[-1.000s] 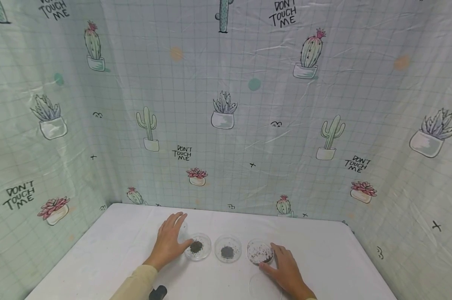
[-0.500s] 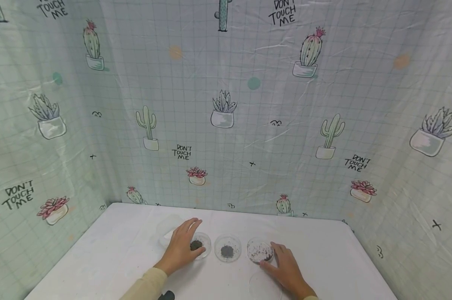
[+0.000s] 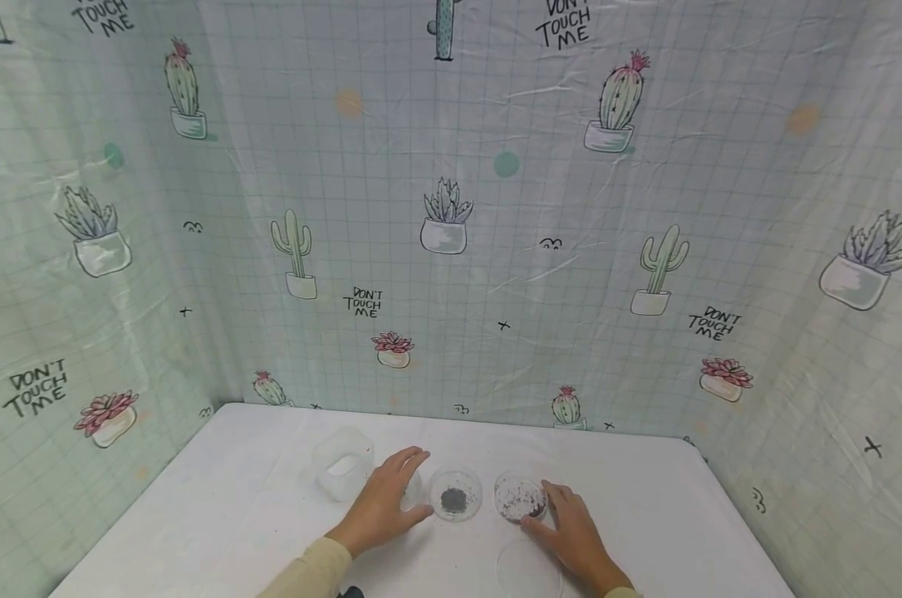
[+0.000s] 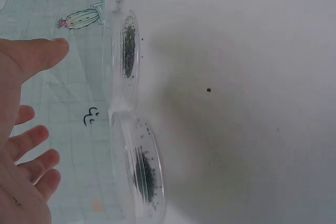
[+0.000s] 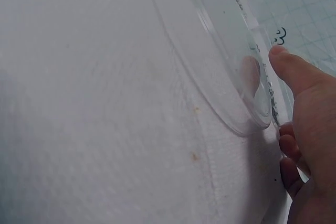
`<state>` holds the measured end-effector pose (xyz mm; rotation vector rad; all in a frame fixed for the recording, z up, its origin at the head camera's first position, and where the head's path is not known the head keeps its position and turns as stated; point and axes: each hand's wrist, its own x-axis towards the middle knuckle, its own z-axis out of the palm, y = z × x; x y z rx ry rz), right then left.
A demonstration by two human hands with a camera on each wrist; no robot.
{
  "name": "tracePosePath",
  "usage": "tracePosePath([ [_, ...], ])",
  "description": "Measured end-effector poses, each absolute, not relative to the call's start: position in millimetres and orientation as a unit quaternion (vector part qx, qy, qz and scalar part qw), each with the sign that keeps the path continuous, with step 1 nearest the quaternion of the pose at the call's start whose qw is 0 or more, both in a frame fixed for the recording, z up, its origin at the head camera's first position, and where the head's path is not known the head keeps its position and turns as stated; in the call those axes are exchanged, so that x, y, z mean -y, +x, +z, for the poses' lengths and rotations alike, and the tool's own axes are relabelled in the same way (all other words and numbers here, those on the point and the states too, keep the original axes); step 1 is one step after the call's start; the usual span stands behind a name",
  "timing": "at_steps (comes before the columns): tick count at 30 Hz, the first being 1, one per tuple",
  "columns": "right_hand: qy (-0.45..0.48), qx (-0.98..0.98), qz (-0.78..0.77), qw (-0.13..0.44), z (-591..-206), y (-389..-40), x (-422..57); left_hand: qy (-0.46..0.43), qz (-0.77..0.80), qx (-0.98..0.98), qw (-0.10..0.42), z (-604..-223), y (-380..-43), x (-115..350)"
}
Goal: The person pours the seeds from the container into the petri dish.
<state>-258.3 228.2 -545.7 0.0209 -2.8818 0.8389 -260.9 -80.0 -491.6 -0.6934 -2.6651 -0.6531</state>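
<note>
Three clear petri dishes stand in a row on the white table. My left hand hovers over the left petri dish with thumb and fingers spread, hiding most of it. Dark grains lie in that dish in the left wrist view. Beside the hand, the middle petri dish bears a small dark heap. My right hand holds the right petri dish at its edge, thumb at the front and fingers at the right side. Dark flecks are scattered across this dish. Close in front of it lies a clear round lid.
Left of the dishes lie translucent plastic pieces with rounded outlines. Part of a black object shows at the bottom edge, beside the left sleeve. A cactus-print curtain encloses the back and sides of the table.
My left hand has moved right, from the left dish's outer side to over it, uncovering the translucent plastic pieces. The right hand keeps its place at the right dish.
</note>
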Motion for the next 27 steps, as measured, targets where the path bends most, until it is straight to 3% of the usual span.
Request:
tracePosePath([
  [10,0.010,0.957,0.282,0.068,-544,-257,-230,-0.294,-0.210,0.926,0.109,-503,-253,63],
  [19,0.022,0.955,0.285,0.082,-546,-258,-232,-0.361,-0.191,0.904,0.124,-500,-244,48],
  [27,0.014,0.957,0.280,0.079,-546,-259,-230,-0.409,-0.197,0.886,0.094,-501,-239,36],
])
